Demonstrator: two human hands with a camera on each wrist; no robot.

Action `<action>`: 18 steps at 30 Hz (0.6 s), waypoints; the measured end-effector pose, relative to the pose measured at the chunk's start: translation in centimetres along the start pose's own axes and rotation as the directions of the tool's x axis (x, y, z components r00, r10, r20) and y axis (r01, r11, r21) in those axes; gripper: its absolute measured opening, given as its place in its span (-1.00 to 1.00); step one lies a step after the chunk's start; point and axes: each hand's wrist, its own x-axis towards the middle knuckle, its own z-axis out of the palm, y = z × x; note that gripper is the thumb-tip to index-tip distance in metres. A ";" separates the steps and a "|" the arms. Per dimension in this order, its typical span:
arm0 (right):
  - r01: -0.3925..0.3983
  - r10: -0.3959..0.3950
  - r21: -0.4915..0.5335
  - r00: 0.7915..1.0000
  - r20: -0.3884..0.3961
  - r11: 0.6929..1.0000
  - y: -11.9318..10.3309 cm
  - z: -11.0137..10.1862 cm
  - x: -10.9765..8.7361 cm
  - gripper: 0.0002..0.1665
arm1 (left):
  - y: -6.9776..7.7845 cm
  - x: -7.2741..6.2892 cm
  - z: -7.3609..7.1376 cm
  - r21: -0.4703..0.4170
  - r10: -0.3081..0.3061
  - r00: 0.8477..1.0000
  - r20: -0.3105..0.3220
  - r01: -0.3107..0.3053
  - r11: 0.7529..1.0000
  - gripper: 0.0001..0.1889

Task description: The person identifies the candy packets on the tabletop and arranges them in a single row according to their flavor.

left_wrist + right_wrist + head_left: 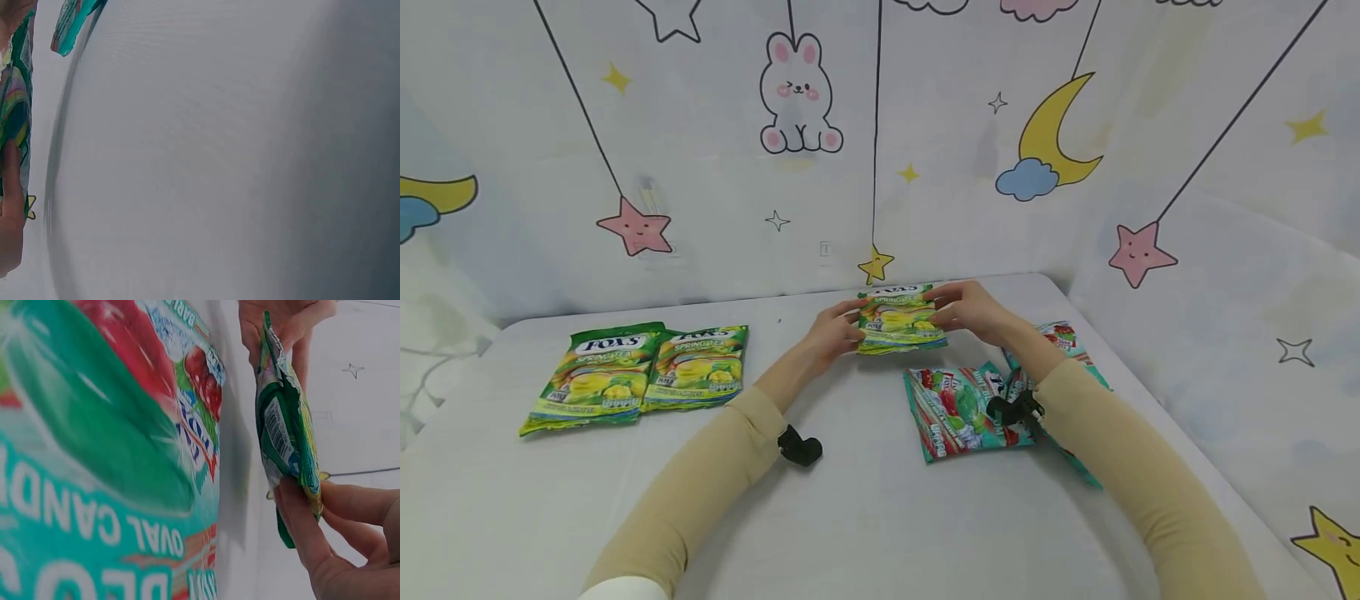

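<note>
Near the far edge of the table, a green and yellow candy bag point(897, 321) marked Fox's Spring Tea is held up between both hands. The left hand point(835, 335) grips its left side, and the right hand point(972, 313) pinches the opposite side. In the right wrist view the bag point(281, 434) appears edge-on, with thumb and fingers on either face and a barcode on its back. Just a strip of the bag point(15, 94) enters the left wrist view. Teal and red candy bags point(962, 408) lie below the right forearm, which partly hides them.
Two more green Spring Tea bags, a larger one point(597, 375) and a smaller one point(698, 367), lie side by side at the left. A white cloth covers the table point(850, 517). Behind it hangs a curtain point(715, 150) printed with stars, moons and a rabbit.
</note>
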 end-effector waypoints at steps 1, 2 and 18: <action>0.001 -0.001 0.003 1.000 0.003 1.000 -0.1 0.2 0.0 -0.44 | 0.0 -0.2 -0.2 -0.002 0.004 1.000 0.003 -0.004 1.000 -0.24; 0.004 -0.004 0.004 1.000 0.005 1.000 -0.2 0.4 0.0 -0.44 | 0.0 -0.3 -0.4 -0.006 0.005 1.000 0.005 -0.005 1.000 -0.24; 0.061 -0.061 0.011 0.998 0.032 0.998 -1.2 3.6 0.1 -0.47 | -0.6 -3.0 -4.0 -0.005 0.007 0.999 0.040 -0.007 1.000 -0.25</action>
